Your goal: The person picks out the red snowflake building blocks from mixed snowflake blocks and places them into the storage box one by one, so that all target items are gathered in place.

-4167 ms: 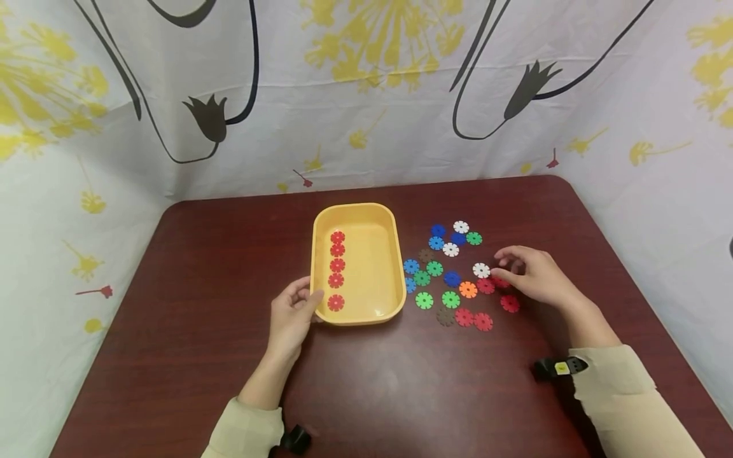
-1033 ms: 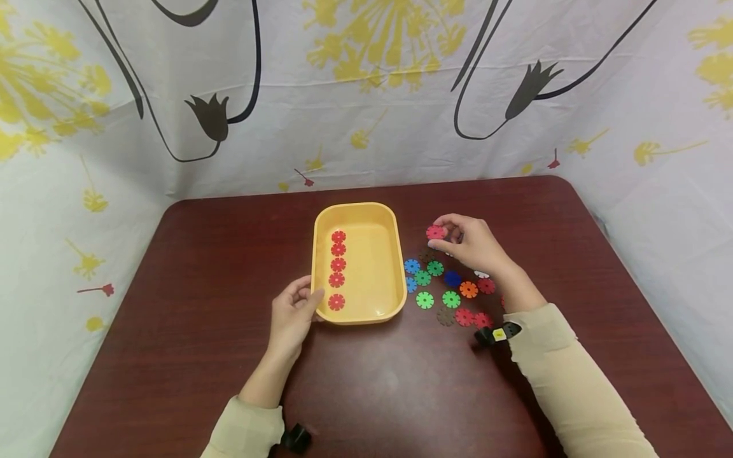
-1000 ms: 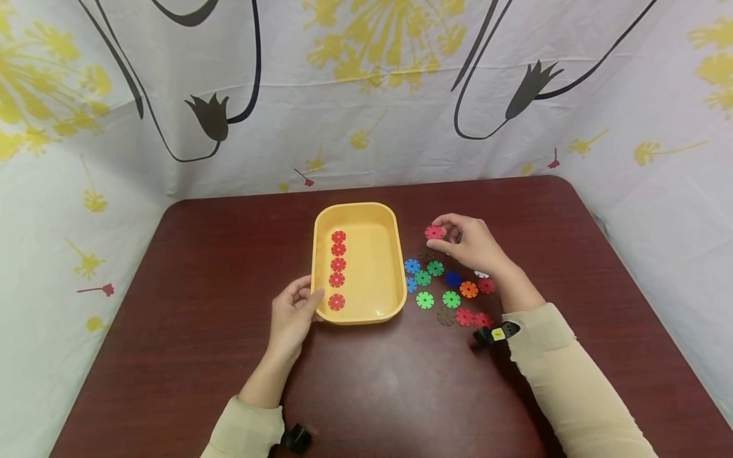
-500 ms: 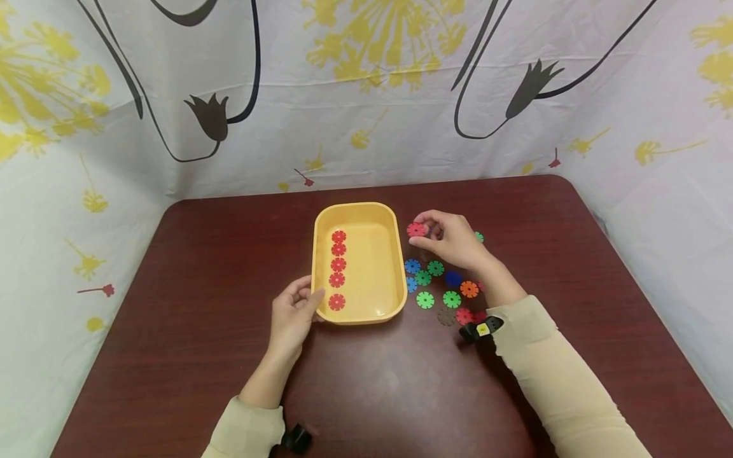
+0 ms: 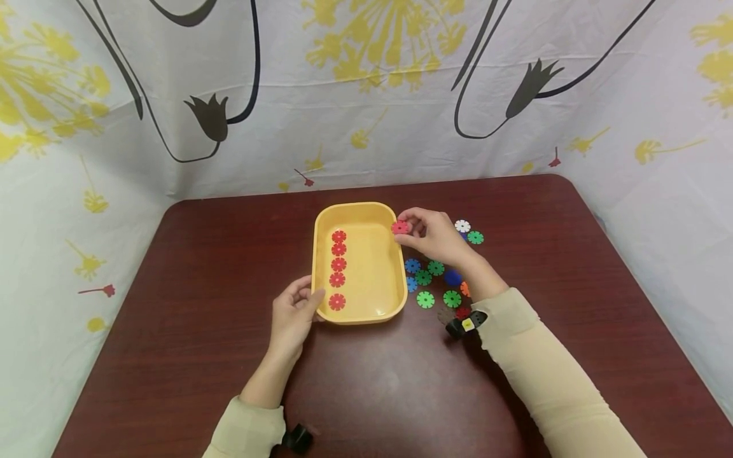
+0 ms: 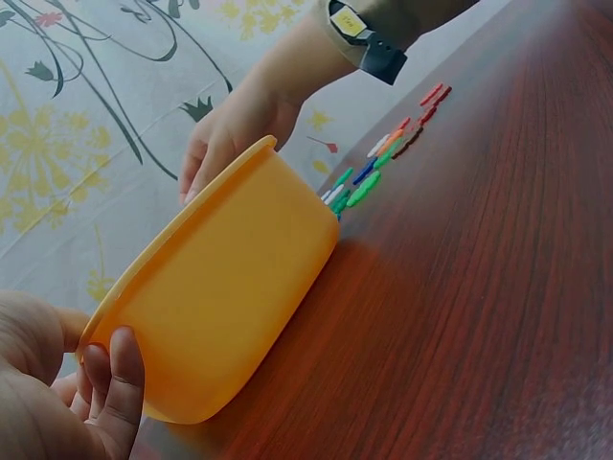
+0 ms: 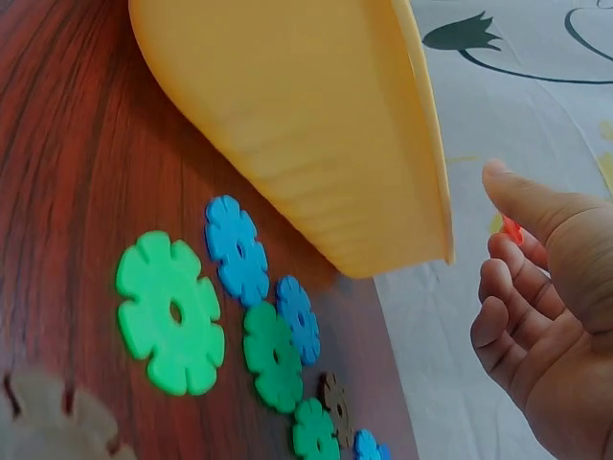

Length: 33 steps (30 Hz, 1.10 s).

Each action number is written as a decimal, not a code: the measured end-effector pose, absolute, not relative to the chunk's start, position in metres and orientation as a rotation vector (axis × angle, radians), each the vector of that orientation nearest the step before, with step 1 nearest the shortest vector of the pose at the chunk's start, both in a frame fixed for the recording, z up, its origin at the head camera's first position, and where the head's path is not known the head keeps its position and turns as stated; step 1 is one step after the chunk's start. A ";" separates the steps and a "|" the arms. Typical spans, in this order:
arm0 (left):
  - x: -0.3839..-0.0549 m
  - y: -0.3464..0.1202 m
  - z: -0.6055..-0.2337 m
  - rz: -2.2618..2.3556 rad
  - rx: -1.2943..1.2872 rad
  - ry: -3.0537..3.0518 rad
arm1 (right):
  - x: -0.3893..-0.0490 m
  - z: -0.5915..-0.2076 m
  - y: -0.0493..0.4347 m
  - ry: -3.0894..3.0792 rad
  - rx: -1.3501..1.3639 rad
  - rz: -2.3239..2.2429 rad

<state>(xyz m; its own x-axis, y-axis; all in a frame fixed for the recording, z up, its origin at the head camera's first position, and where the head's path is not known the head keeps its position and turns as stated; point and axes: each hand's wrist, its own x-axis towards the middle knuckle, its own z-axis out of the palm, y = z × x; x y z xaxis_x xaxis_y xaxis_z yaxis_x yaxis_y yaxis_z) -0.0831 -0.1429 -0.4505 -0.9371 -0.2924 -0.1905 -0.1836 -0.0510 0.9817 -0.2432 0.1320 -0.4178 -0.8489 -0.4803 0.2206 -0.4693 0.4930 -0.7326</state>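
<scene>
Leftward comes the right hand (image 5: 433,236), pinching a red notched disc (image 5: 399,227) by the right rim of the yellow tray (image 5: 372,273); left hand (image 5: 291,316) grips the opposite side, five red discs (image 5: 338,264) line up inside, coloured discs (image 5: 425,299) dot the desk (image 5: 229,242).

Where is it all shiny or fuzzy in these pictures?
Head view: soft pale glare on the table, plus a tiny glint inside the yellow tray; left wrist view: the table looks pale and hazy toward the top right; right wrist view: the brownish disc in the bottom left corner is blurry, the bright green disc sharper.
</scene>
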 end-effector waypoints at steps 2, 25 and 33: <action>-0.083 -0.143 -0.451 -2.159 0.529 -2.108 | -0.244 -0.417 0.128 2.700 -0.875 -1.319; -0.084 -0.144 -0.454 -2.164 0.518 -2.103 | -0.252 -0.413 0.083 2.646 -0.901 -1.318; -0.084 -0.144 -0.453 -2.172 0.510 -2.095 | -0.255 -0.412 0.066 2.640 -0.939 -1.326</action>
<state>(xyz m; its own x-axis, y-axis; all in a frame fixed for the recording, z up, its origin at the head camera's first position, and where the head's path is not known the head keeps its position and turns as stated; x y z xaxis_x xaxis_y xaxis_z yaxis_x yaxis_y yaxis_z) -0.0843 -0.1439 -0.4530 -0.9412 -0.2851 -0.1810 -0.1706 -0.0609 0.9834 -0.2545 0.0657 -0.4115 -0.8155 -0.5339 0.2233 -0.4979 0.4507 -0.7409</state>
